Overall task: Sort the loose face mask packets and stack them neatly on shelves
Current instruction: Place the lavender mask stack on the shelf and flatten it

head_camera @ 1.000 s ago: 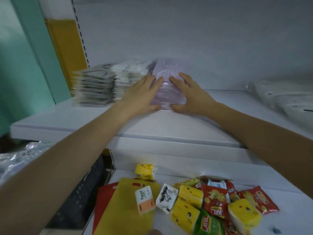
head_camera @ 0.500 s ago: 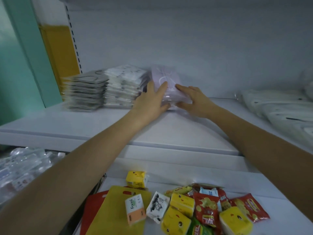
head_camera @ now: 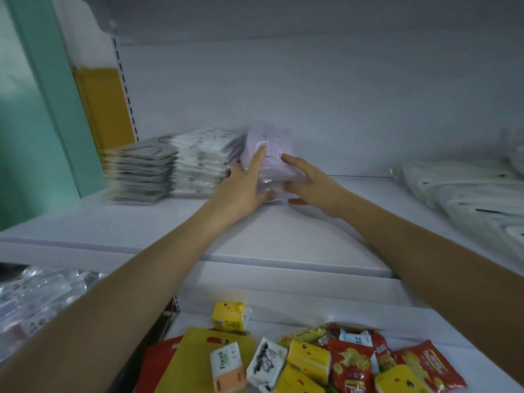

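This is a small shop. White metal display shelves (head_camera: 255,245) run from a slotted upright (head_camera: 124,89) and carry neat stacks of grey plastic-wrapped mask packets (head_camera: 141,171). Red snack bags (head_camera: 351,364) and yellow pocket-tissue packs (head_camera: 229,316) crowd the lower shelf.

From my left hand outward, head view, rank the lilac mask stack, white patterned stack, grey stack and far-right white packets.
1. Lilac mask stack, touched by the left hand.
2. White patterned stack, just left.
3. Grey stack, further left.
4. White packets, far right.
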`<state>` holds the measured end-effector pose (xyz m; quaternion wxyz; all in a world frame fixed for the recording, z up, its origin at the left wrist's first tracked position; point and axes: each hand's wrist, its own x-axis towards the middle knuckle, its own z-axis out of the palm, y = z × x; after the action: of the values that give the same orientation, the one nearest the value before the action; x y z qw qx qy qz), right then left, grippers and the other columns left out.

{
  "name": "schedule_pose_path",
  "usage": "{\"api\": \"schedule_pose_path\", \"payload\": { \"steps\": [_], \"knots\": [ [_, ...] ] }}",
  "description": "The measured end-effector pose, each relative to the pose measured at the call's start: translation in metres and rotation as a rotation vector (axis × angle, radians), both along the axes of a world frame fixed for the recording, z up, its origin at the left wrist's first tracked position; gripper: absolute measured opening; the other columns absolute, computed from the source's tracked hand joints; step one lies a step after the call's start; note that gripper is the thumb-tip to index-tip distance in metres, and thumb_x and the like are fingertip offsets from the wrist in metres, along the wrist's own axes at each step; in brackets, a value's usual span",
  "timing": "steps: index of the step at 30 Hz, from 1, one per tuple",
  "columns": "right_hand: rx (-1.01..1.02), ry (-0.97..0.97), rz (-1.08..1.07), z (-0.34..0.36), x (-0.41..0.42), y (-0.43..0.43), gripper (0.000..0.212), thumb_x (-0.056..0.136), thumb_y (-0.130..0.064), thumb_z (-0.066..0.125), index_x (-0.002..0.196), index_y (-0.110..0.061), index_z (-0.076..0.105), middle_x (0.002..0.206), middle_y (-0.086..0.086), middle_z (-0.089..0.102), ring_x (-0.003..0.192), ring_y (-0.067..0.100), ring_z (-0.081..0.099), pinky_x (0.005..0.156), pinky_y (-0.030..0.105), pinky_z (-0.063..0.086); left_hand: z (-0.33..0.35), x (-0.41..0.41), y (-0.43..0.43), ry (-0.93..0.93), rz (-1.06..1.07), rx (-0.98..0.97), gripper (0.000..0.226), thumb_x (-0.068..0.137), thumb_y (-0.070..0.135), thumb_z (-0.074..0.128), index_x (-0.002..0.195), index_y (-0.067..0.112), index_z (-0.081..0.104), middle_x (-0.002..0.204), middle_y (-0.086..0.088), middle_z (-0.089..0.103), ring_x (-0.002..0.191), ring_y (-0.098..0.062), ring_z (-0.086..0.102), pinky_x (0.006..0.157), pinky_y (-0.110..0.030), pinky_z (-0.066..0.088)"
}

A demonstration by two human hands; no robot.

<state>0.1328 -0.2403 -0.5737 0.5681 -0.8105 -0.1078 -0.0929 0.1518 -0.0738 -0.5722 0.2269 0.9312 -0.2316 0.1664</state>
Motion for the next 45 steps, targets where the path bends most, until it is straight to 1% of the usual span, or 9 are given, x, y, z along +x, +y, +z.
{"api": "schedule_pose_path", "payload": {
  "steps": [8,13,18,21,23,31,36,40,45],
  "knots": [
    [-0.067,0.013,-0.112,0.008,-0.009,0.0,0.062,0.081,0.0,0.056,0.137,-0.022,0.043,0.135,0.004,0.045,0.118,0.021,0.049,0.101,0.033,0.042,-0.006,-0.005,-0.011,0.03,-0.077,-0.178,0.092,0.077,0.044,0.072,0.15,0.027,0.017,0.135,-0.024,0.034,0.12,-0.037,0.046,0.091,-0.026,0.033],
    [-0.065,0.073,-0.109,0.018,-0.04,-0.026,0.056,0.083,-0.003,0.056,0.135,-0.022,0.045,0.124,-0.002,0.048,0.105,0.013,0.052,0.089,0.023,0.045,-0.006,-0.013,-0.033,0.047,-0.22,-0.224,0.095,0.073,0.032,0.079,0.148,0.02,0.022,0.136,-0.018,0.041,0.12,-0.03,0.048,0.088,-0.018,0.034],
    [0.158,0.107,-0.145,0.02,-0.066,-0.053,0.012,0.09,-0.031,0.054,0.082,-0.026,0.061,0.069,-0.018,0.063,0.069,-0.001,0.058,0.07,0.021,0.041,0.004,-0.032,-0.053,0.339,-0.358,-0.248,0.107,0.067,0.034,0.083,0.15,0.026,0.016,0.147,0.001,0.034,0.13,-0.017,0.041,0.097,-0.02,0.038],
    [0.177,0.102,-0.219,0.018,-0.071,-0.058,0.003,0.089,-0.024,0.06,0.091,-0.023,0.058,0.076,-0.008,0.06,0.073,0.005,0.055,0.067,0.021,0.04,0.036,-0.038,-0.046,0.654,-0.318,-0.149,0.096,0.059,0.075,0.059,0.143,0.053,0.018,0.147,0.013,0.03,0.121,-0.026,0.048,0.086,-0.033,0.047],
    [0.152,0.088,-0.242,0.015,-0.071,-0.055,0.019,0.086,-0.014,0.064,0.104,-0.018,0.056,0.079,-0.001,0.058,0.074,0.01,0.055,0.066,0.02,0.04,0.055,-0.032,-0.046,0.655,-0.208,-0.082,0.085,0.058,0.087,0.038,0.138,0.059,0.024,0.152,0.014,0.025,0.124,-0.037,0.043,0.092,-0.041,0.039],
    [0.011,0.128,-0.301,0.015,-0.065,-0.056,0.022,0.081,-0.018,0.069,0.099,-0.025,0.059,0.083,-0.002,0.052,0.081,0.016,0.053,0.07,0.026,0.042,0.044,0.016,-0.088,0.627,-0.128,-0.389,0.066,0.093,0.046,0.049,0.148,0.044,0.013,0.142,0.006,0.041,0.12,-0.025,0.051,0.102,-0.044,0.041],
    [0.264,0.347,-0.346,0.033,-0.048,-0.06,0.013,0.084,-0.033,0.063,0.075,-0.023,0.06,0.077,-0.004,0.055,0.063,0.011,0.058,0.054,0.02,0.047,0.032,0.026,-0.096,0.679,-0.219,-0.495,0.056,0.097,0.037,0.045,0.148,0.034,0.022,0.135,0.006,0.05,0.086,-0.01,0.059,0.054,-0.012,0.046],
    [0.352,0.507,-0.339,0.044,-0.027,-0.067,0.017,0.083,-0.037,0.065,0.09,-0.021,0.063,0.12,0.009,0.05,0.102,0.023,0.059,0.081,0.037,0.053,0.023,0.034,-0.094,0.68,-0.269,-0.6,0.054,0.097,0.034,0.047,0.147,0.028,0.027,0.137,0.004,0.048,0.102,-0.014,0.056,0.081,-0.023,0.045],
    [0.293,0.615,-0.286,0.053,-0.012,-0.076,0.014,0.084,-0.031,0.066,0.09,-0.019,0.062,0.122,0.012,0.052,0.101,0.027,0.059,0.096,0.047,0.047,0.011,0.041,-0.091,0.675,-0.258,-0.687,0.065,0.094,0.037,0.053,0.15,0.025,0.022,0.147,0.003,0.039,0.125,-0.017,0.049,0.107,-0.035,0.038]
  ]
}}
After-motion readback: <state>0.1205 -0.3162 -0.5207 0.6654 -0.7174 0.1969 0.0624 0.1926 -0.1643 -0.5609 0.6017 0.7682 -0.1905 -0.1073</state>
